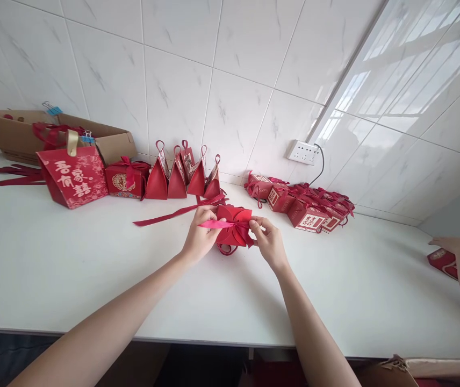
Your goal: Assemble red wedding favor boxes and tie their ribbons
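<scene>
A small red gift box [227, 236] with curved flaps folded together on top is between my hands. A ribbon [214, 224] crosses its top and gathers at the middle. My left hand [202, 234] is closed on one pink end of this ribbon, at the box's left side. At the right edge, the thumb and fingers of my right hand [268, 239] pinch the ribbon close to the box, partly hiding it. Below the box a twisted red cord [227, 250] loops out onto the white table [214, 301]. Behind my left hand lies a loose dark red ribbon [165, 216].
Several peaked red boxes [177, 185] line the wall, beside a bow-tied box [123, 180] and a large red box [72, 177]. A cardboard carton [12, 131] stands at left. Finished-looking red boxes [306, 212] cluster at right, below a power strip [303, 152]. Another person's hand [451, 246] works at far right.
</scene>
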A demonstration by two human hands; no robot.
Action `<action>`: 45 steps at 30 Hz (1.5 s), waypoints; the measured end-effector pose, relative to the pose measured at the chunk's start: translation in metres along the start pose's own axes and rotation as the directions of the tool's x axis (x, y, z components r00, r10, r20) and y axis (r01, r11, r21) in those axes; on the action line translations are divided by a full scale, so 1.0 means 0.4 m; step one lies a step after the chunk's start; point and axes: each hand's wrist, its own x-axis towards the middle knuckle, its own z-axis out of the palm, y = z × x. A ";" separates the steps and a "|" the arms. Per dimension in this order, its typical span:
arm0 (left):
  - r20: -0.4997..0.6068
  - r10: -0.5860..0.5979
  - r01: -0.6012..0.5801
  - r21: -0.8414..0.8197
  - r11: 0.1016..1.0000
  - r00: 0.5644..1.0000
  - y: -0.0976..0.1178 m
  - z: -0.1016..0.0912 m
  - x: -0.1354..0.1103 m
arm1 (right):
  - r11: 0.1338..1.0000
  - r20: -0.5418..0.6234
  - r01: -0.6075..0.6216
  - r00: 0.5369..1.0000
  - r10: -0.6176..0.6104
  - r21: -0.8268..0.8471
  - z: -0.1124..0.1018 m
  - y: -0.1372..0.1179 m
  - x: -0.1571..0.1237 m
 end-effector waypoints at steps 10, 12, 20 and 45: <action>0.037 0.009 -0.008 -0.022 1.000 0.999 -0.002 -0.007 0.001 | 0.991 0.009 -0.093 0.996 0.092 0.093 -0.004 0.007 0.006; 0.078 0.092 -0.094 0.017 0.995 0.993 -0.007 -0.015 -0.002 | 0.994 0.011 -0.103 0.995 0.103 0.047 -0.004 0.009 0.007; 0.239 0.226 -0.270 0.173 0.947 0.944 -0.019 -0.026 -0.007 | 0.996 0.139 0.088 0.987 -0.086 -0.006 0.000 0.002 0.001; 0.055 0.122 -0.133 0.288 0.948 0.991 -0.005 -0.041 0.005 | 0.910 -0.215 0.041 0.975 0.054 0.413 -0.040 -0.010 0.013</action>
